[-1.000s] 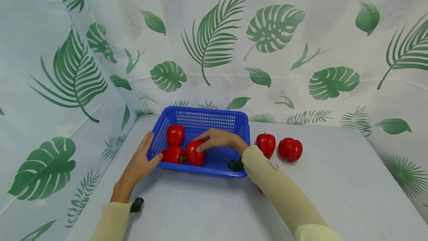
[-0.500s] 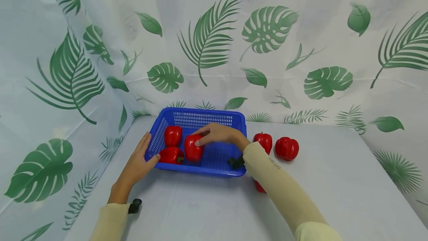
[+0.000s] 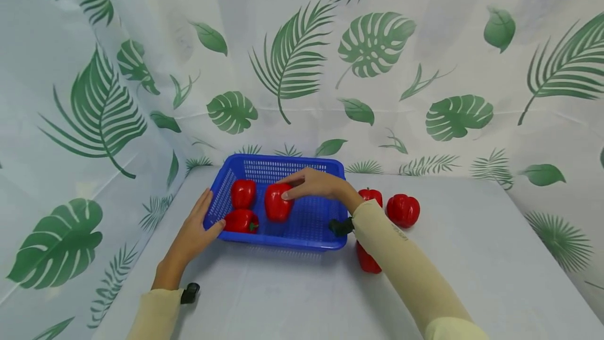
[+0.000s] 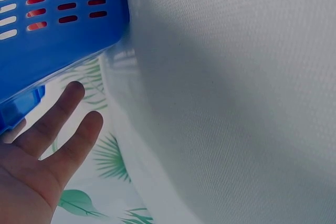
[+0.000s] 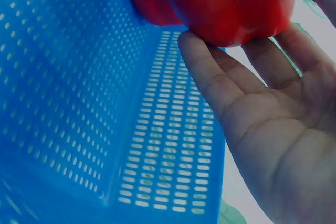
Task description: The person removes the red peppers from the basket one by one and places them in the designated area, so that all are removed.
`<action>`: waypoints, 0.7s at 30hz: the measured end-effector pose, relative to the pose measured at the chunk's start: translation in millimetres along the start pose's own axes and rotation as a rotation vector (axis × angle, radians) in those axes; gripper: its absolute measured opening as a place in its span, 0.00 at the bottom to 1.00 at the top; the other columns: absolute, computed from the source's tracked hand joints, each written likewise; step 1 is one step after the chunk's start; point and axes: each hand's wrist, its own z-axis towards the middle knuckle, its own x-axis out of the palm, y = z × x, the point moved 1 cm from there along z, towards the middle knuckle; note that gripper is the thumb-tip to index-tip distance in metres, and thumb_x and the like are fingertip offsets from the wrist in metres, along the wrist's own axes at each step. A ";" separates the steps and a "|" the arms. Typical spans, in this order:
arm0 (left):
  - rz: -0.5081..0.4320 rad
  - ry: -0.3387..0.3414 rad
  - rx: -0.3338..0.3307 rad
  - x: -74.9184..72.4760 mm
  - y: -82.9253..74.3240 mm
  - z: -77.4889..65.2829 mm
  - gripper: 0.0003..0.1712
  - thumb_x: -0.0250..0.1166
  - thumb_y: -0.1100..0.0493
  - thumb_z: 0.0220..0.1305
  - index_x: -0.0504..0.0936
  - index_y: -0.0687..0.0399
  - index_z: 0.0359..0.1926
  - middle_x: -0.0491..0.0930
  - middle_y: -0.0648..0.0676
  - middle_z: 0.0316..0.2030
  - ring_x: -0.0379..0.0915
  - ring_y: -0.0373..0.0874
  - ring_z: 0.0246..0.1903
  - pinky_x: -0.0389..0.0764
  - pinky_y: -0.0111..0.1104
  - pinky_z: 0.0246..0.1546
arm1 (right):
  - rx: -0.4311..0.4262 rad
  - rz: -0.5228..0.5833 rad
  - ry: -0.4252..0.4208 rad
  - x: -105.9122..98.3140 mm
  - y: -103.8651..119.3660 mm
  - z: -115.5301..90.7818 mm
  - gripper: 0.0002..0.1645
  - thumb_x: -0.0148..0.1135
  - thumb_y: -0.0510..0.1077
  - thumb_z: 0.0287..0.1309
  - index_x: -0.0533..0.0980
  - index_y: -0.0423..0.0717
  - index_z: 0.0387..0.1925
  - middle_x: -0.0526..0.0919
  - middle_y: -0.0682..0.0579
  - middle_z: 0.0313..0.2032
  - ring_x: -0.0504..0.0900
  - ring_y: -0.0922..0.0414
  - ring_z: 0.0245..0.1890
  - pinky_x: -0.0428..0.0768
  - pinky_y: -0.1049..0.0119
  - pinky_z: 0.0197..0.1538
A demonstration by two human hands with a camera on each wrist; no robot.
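In the head view my right hand grips a red bell pepper inside the blue plastic basket. The right wrist view shows that same bell pepper held at the fingertips, close by the perforated basket wall. Two more red bell peppers lie at the basket's left: one upright-looking pepper at the back, and one lying on its side with its green stem facing right. My left hand rests at the basket's left side, its fingers straight along the outer wall and its thumb at the front corner.
Right of the basket, red bell peppers stand on the white table: one pepper fully visible, another and a third partly behind my right sleeve. A leaf-printed curtain rises behind and at the left.
My right hand has drawn the gripped bell pepper up and slightly right, away from the basket's front wall and the pepper lying there. The left hand keeps its place at the basket.
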 end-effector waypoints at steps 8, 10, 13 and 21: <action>0.010 0.001 -0.010 0.3 1.4 0.3 0.52 0.62 0.49 0.73 0.45 0.58 0.87 0.41 0.61 0.86 0.43 0.68 0.81 0.61 0.69 0.69 | 0.044 -0.030 -0.059 -8.7 0.5 -13.5 0.35 0.74 0.60 0.62 0.82 0.57 0.69 0.84 0.55 0.61 0.76 0.50 0.66 0.84 0.49 0.60; 0.011 0.001 -0.012 -0.2 1.1 0.5 0.52 0.62 0.49 0.73 0.45 0.58 0.87 0.41 0.60 0.86 0.43 0.68 0.82 0.61 0.69 0.69 | 0.047 -0.025 -0.067 -10.4 0.4 -15.9 0.35 0.74 0.60 0.62 0.82 0.57 0.69 0.84 0.54 0.61 0.76 0.49 0.67 0.84 0.49 0.61; 0.009 0.004 -0.011 -0.7 -0.1 0.9 0.52 0.62 0.49 0.73 0.45 0.58 0.87 0.41 0.60 0.86 0.43 0.68 0.82 0.61 0.69 0.69 | 0.054 -0.020 -0.076 -12.4 -0.6 -20.9 0.35 0.74 0.60 0.62 0.82 0.58 0.69 0.84 0.54 0.62 0.75 0.48 0.67 0.83 0.47 0.61; -0.005 0.005 -0.008 1.0 -0.3 0.5 0.52 0.62 0.49 0.73 0.45 0.59 0.87 0.41 0.61 0.86 0.43 0.69 0.81 0.61 0.70 0.69 | 0.062 -0.016 -0.087 -18.3 -3.3 -33.6 0.36 0.74 0.60 0.62 0.81 0.58 0.71 0.82 0.52 0.64 0.73 0.47 0.68 0.84 0.48 0.60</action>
